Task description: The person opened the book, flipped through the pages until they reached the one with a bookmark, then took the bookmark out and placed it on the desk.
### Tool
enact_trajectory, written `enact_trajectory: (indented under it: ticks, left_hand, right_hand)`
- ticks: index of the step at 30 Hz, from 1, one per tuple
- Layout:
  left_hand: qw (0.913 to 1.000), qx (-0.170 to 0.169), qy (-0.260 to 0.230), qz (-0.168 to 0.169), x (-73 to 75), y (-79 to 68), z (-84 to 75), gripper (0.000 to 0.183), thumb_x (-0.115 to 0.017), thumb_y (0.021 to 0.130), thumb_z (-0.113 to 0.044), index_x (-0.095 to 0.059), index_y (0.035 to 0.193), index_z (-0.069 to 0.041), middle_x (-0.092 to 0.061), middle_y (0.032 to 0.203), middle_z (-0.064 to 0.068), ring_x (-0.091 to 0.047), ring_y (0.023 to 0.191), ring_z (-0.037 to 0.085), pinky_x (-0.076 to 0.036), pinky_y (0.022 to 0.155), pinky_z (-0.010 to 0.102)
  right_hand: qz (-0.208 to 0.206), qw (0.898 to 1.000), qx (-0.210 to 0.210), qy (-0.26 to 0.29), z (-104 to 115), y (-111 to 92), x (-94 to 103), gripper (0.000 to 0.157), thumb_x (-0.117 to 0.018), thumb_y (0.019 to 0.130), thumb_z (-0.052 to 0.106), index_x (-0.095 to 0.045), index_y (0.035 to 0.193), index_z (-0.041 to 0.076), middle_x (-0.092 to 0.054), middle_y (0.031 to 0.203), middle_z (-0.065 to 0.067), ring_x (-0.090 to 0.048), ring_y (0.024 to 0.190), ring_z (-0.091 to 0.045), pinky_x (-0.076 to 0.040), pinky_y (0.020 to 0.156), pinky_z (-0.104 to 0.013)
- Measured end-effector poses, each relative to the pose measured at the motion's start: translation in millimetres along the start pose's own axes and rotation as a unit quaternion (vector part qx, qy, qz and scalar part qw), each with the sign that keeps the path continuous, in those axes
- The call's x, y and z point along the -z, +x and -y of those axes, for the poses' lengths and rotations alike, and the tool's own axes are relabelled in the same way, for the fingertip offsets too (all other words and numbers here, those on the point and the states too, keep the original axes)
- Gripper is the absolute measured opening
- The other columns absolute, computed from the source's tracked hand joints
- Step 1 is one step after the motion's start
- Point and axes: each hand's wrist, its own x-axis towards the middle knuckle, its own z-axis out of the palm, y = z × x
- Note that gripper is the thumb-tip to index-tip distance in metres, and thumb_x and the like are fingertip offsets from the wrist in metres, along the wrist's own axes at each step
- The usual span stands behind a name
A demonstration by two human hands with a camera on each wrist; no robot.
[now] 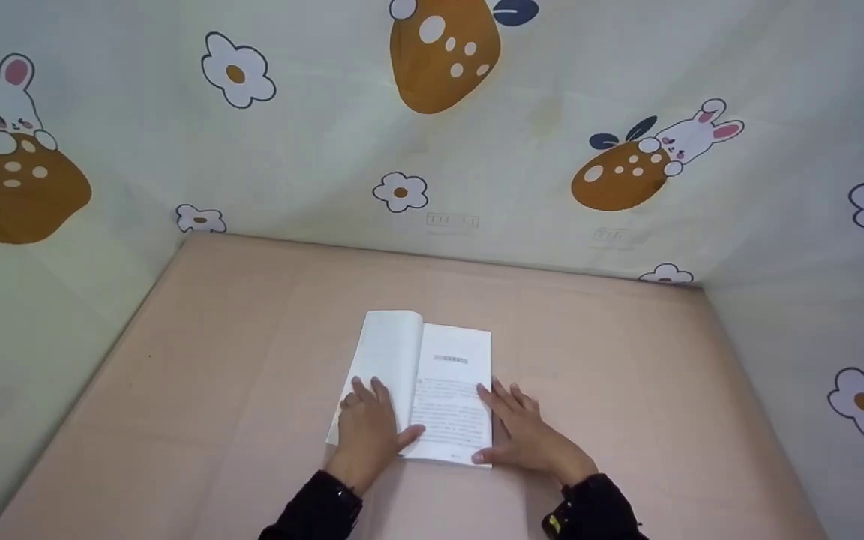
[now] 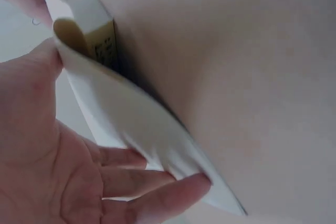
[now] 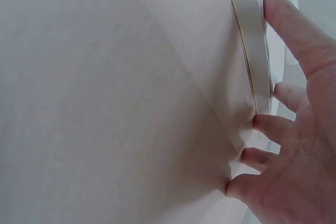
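Observation:
An open book (image 1: 451,397) lies on the pink-beige table, its right page printed with lines of text and its left page blank. My left hand (image 1: 368,431) presses on the blank page with fingers spread, the thumb reaching over the fold. In the left wrist view the page (image 2: 121,103) bows up near the spine under that hand. My right hand (image 1: 526,435) rests at the book's right edge, thumb and forefinger on the printed page. The right wrist view shows the thick page block (image 3: 254,45), with the other fingertips touching the tabletop beside it.
The pink-beige tabletop (image 1: 267,337) spreads around the book. Pale fabric walls (image 1: 312,150) with rabbit, flower and brown fruit prints enclose it at the back and both sides. Dark sleeves (image 1: 316,510) cover both forearms.

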Motion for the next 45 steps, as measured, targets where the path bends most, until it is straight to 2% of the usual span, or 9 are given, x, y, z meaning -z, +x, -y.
enact_trajectory:
  ticks: [2, 8, 13, 16, 20, 22, 28, 36, 45]
  left_hand:
    - [0.9998, -0.001, 0.021, -0.007, -1.5, 1.0, -3.5, 0.096, -0.055, 0.072, -0.073, -0.054, 0.123, 0.009, -0.057, 0.116, 0.035, -0.064, 0.090, 0.039, -0.056, 0.072, 0.039]
    - [0.9986, -0.001, 0.043, 0.031, -2.4, 5.4, -10.6, 0.104, -0.048, 0.072, -0.079, -0.045, 0.134, 0.003, -0.052, 0.126, 0.033, -0.064, 0.084, 0.041, -0.055, 0.076, 0.043]
    - [0.9971, 0.011, 0.058, 0.049, -4.0, 6.7, -18.2, 0.108, -0.043, 0.069, -0.084, -0.035, 0.143, -0.006, -0.043, 0.139, 0.026, -0.063, 0.085, 0.043, -0.054, 0.051, 0.035]
    - [0.9947, 0.004, 0.078, 0.067, -2.2, 5.7, -21.9, 0.101, -0.037, 0.071, -0.085, -0.029, 0.147, -0.019, -0.038, 0.144, 0.023, -0.063, 0.088, 0.047, -0.050, 0.040, 0.031]
    - [0.9900, -0.019, 0.102, 0.096, 1.9, 3.5, -24.8, 0.084, -0.029, 0.075, -0.084, -0.023, 0.146, -0.039, -0.029, 0.148, 0.023, -0.061, 0.093, 0.051, -0.052, 0.042, 0.033]
    - [0.9898, -0.028, 0.094, 0.104, 3.6, 2.2, -25.7, 0.079, -0.029, 0.075, -0.083, -0.024, 0.144, -0.045, -0.024, 0.151, 0.022, -0.058, 0.097, 0.053, -0.053, 0.043, 0.035]
    - [0.9927, -0.031, 0.032, 0.113, 4.6, -3.1, -26.4, 0.076, -0.038, 0.074, -0.081, -0.030, 0.141, -0.047, -0.014, 0.155, 0.017, -0.050, 0.106, 0.060, -0.055, 0.047, 0.041]
    - [0.9930, -0.041, 0.059, 0.094, 3.0, -5.5, -26.5, 0.074, -0.034, 0.075, -0.082, -0.029, 0.141, -0.048, -0.019, 0.153, 0.021, -0.054, 0.100, 0.058, -0.053, 0.043, 0.038]
    - [0.9897, -0.044, 0.080, 0.110, 6.7, -6.4, -27.9, 0.074, -0.031, 0.076, -0.082, -0.027, 0.142, -0.049, -0.019, 0.153, 0.021, -0.055, 0.102, 0.056, -0.053, 0.043, 0.036]
  right_hand:
    - [0.000, 1.000, -0.003, 0.003, 0, 0, 0.4, 0.102, -0.074, 0.069, 0.053, -0.024, 0.148, 0.013, -0.010, 0.155, -0.020, -0.002, 0.139, -0.049, -0.006, 0.107, -0.068]
    - [0.005, 1.000, -0.006, 0.009, -1, -1, 0.8, 0.103, -0.074, 0.069, 0.053, -0.022, 0.149, 0.014, -0.010, 0.155, -0.020, 0.000, 0.139, -0.049, 0.001, 0.107, -0.068]
    - [0.005, 1.000, 0.001, 0.005, -1, -2, 0.9, 0.100, -0.073, 0.070, 0.054, -0.024, 0.149, 0.017, -0.010, 0.155, -0.020, -0.001, 0.139, -0.049, 0.000, 0.107, -0.068]
    - [0.008, 1.000, 0.009, 0.000, -1, -3, 1.4, 0.097, -0.073, 0.071, 0.053, -0.025, 0.148, 0.019, -0.009, 0.155, -0.021, -0.001, 0.138, -0.051, 0.000, 0.106, -0.069]
    - [0.013, 1.000, 0.015, -0.005, -1, -2, 2.6, 0.094, -0.074, 0.071, 0.049, -0.027, 0.147, 0.021, -0.008, 0.155, -0.021, 0.000, 0.138, -0.052, 0.001, 0.106, -0.070]
    - [0.014, 1.000, 0.014, -0.006, -1, -2, 3.3, 0.093, -0.074, 0.071, 0.048, -0.029, 0.147, 0.022, -0.007, 0.155, -0.021, 0.000, 0.138, -0.051, 0.002, 0.106, -0.070]
    - [0.027, 0.999, 0.033, -0.007, -2, -1, 4.1, 0.089, -0.074, 0.072, 0.047, -0.031, 0.146, 0.022, -0.005, 0.154, -0.024, 0.000, 0.136, -0.055, -0.008, 0.102, -0.074]
    - [0.027, 0.999, 0.032, -0.006, -5, -2, 3.9, 0.088, -0.075, 0.071, 0.046, -0.033, 0.145, 0.025, -0.005, 0.155, -0.022, 0.001, 0.137, -0.054, -0.011, 0.101, -0.074]
    - [0.027, 1.000, 0.014, 0.009, -3, -2, 2.6, 0.086, -0.076, 0.070, 0.043, -0.034, 0.144, 0.028, -0.004, 0.156, -0.018, 0.003, 0.138, -0.051, -0.011, 0.100, -0.075]
